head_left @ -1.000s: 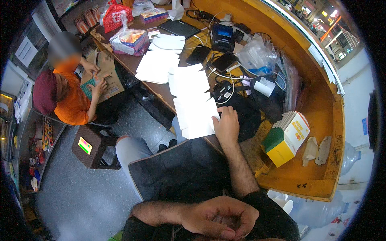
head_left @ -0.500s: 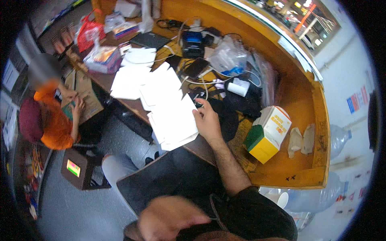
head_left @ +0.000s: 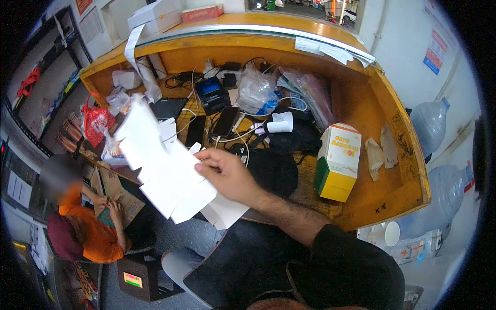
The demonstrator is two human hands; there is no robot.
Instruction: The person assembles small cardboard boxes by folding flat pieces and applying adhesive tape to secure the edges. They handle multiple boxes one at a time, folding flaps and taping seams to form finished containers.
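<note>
Our right hand (head_left: 226,173) is pinching a white card sheet (head_left: 173,181) by its edge, at the desk's near edge (head_left: 374,210); left hand's out of view. Looks like the picking-up step, so next probably calls for steadying those flaps (head_left: 182,211).

White carton blank (head_left: 173,178), unfolded, tilted, partly covering another white sheet (head_left: 226,212)

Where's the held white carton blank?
In the head view, the carton blank is left of centre, between the red plastic bag and the right hand holding its edge.
</note>
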